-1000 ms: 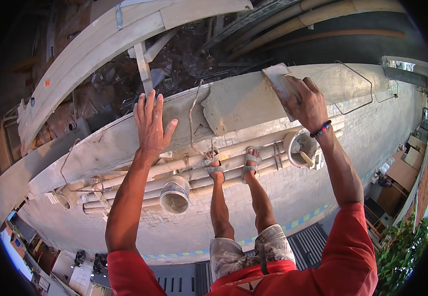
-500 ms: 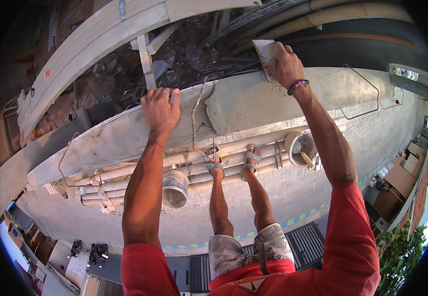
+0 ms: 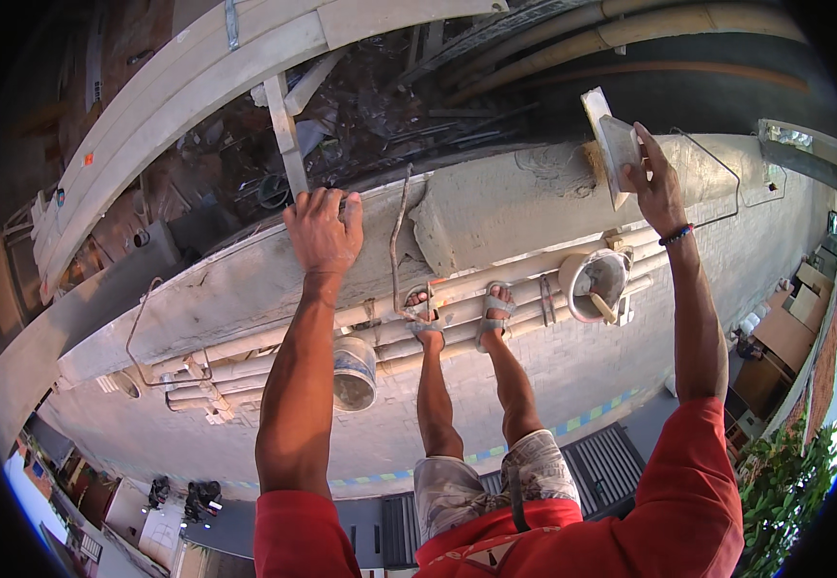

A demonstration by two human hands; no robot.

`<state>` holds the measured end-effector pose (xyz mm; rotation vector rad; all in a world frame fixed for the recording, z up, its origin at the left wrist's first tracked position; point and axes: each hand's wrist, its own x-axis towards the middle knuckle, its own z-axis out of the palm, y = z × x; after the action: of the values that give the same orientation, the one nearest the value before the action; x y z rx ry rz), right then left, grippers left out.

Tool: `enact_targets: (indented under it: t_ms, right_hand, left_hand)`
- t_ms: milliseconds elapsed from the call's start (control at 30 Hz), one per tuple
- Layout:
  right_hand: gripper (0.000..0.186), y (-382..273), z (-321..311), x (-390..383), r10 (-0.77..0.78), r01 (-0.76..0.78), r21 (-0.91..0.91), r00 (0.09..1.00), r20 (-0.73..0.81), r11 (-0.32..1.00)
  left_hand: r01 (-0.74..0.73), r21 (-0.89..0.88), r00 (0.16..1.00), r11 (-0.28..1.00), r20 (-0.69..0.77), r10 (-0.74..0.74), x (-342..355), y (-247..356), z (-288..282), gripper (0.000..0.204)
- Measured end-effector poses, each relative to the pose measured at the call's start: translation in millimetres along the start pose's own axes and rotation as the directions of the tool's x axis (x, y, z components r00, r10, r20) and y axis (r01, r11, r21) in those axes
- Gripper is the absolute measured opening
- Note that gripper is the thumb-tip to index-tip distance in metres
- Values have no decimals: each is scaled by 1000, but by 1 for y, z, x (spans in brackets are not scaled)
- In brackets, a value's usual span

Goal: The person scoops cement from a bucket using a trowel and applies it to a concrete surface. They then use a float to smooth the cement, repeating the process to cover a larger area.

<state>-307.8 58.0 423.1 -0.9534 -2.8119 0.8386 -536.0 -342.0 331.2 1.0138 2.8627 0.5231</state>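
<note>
My left hand [image 3: 322,231] has its fingers curled over the top edge of the long concrete ledge [image 3: 216,297]. My right hand [image 3: 651,178] grips a pale, flat float [image 3: 599,125], held upright at the ledge's right part, where wet grey plaster [image 3: 551,169] shows on a thicker plastered section [image 3: 476,217]. A bent wire [image 3: 396,241] rises from the ledge between my hands. Below, my sandalled feet [image 3: 495,308] stand on bamboo poles [image 3: 389,349]. A bucket with a tool in it [image 3: 592,279] sits right of them, another bucket [image 3: 349,380] to the left.
A curved pale beam [image 3: 148,120] with a short post [image 3: 283,135] arches at upper left over a dark drop with debris. Bamboo poles [image 3: 688,24] run at upper right. A paved ground [image 3: 245,443] lies far below, with parked motorcycles [image 3: 197,501] and a tree [image 3: 775,491].
Half a second ago the float was farther left and higher; my right hand has moved right and down with it. My left hand, spread a second ago, is now curled on the edge.
</note>
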Motion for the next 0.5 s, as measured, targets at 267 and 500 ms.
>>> enact_targets:
  t_ms: [267,500]
  right_hand:
    - [49,-50,39,-3,-33,30,-86,999,-42,996]
    - [47,-54,63,-24,53,-54,-121,999,-8,991]
  left_hand:
    - [-17,-29,999,999,-45,16,1,-3,4,22]
    - [-26,-11,999,1000,-35,26,1,-3,4,18]
